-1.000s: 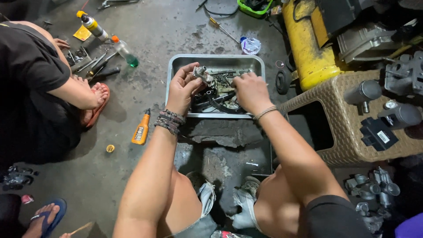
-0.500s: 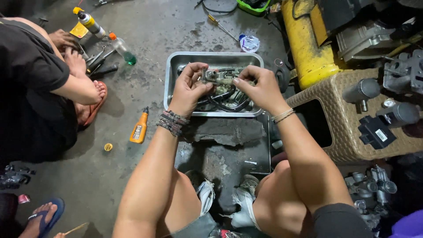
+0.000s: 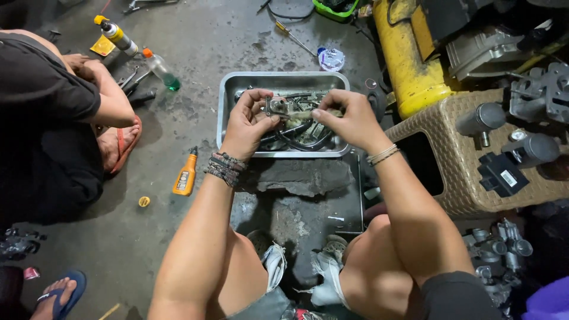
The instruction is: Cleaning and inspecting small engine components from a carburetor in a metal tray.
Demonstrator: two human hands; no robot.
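Small grimy metal part [image 3: 277, 106] held above a steel tray [image 3: 228, 89] of greasy components, left hand [image 3: 248, 121] pinching one end, right hand [image 3: 349, 118] gripping the other, orange bottle [image 3: 185, 175] on the concrete floor [image 3: 178, 237] nearby, wicker stool [image 3: 450, 178] at right

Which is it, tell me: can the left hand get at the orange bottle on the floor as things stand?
Probably yes. The orange bottle lies on open floor just outside the left hand, nothing between them, but that hand grips a small metal part over the steel tray.

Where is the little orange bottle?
In the head view, the orange bottle lies on the floor, left of the left hand and its bracelets, beside the metal tray.
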